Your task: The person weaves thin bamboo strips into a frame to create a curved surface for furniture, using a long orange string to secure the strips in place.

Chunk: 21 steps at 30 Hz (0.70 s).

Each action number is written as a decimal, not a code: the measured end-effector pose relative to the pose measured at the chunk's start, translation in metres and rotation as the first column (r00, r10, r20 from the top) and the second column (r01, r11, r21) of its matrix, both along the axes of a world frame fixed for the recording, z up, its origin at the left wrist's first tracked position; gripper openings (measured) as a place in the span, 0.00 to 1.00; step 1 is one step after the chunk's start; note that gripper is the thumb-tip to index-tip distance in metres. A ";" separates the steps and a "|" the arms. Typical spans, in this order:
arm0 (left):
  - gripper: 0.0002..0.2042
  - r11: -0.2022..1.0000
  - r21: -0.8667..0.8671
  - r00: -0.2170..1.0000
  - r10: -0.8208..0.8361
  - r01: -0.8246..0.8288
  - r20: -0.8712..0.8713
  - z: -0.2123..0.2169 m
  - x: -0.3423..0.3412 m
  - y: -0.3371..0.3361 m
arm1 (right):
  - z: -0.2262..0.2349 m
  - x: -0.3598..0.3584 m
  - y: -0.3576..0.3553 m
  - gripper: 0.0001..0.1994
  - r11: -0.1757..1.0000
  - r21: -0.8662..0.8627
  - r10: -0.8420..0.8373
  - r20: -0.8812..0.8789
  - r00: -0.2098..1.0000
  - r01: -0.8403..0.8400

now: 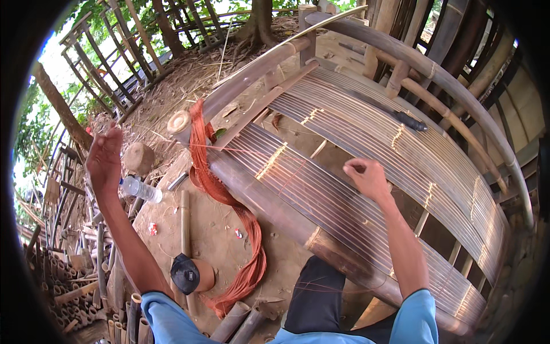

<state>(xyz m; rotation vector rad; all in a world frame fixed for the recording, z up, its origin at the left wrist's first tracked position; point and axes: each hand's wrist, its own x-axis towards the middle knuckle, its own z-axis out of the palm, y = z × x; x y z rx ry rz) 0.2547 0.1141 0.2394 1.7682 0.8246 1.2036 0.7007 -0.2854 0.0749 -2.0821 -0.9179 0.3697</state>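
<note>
My left hand (pixel 105 157) is raised at the left, away from the bench, its fingers drawn together. Whatever they pinch is too small to make out. Over the slats of a bamboo bench (pixel 338 212) hovers my right hand (pixel 368 178), thumb and forefinger closed in a ring; I cannot make out anything between them. A long bundle of rust-red strands (pixel 247 215) hangs over the bench's front pole (pixel 229 169) and trails to the ground. Thin red thread (pixel 260 152) runs from the bundle across the slats toward my right hand. More fine thread crosses my lap.
A clear bottle (pixel 142 190) lies near a cut log (pixel 138 158) at the left. Below it are a black-and-tan cap-like thing (pixel 186 275) and bamboo poles (pixel 232 321). A black-handled tool (pixel 410 120) rests on the bench's far side, before a curved bamboo rail (pixel 458 86).
</note>
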 end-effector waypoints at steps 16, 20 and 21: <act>0.11 0.818 0.001 0.323 -0.225 0.575 -0.919 -0.200 0.405 -0.160 | -0.091 0.039 0.107 0.22 0.940 -0.337 -0.143 -0.280 0.949 0.042; 0.14 0.796 0.049 0.436 -0.278 0.604 -0.856 -0.192 0.385 -0.153 | -0.067 0.019 0.090 0.16 0.958 -0.283 -0.112 -0.215 0.970 0.048; 0.14 0.809 0.097 0.442 -0.212 0.579 -0.871 -0.170 0.381 -0.156 | -0.060 0.020 0.081 0.14 0.974 -0.213 -0.106 -0.150 0.983 0.073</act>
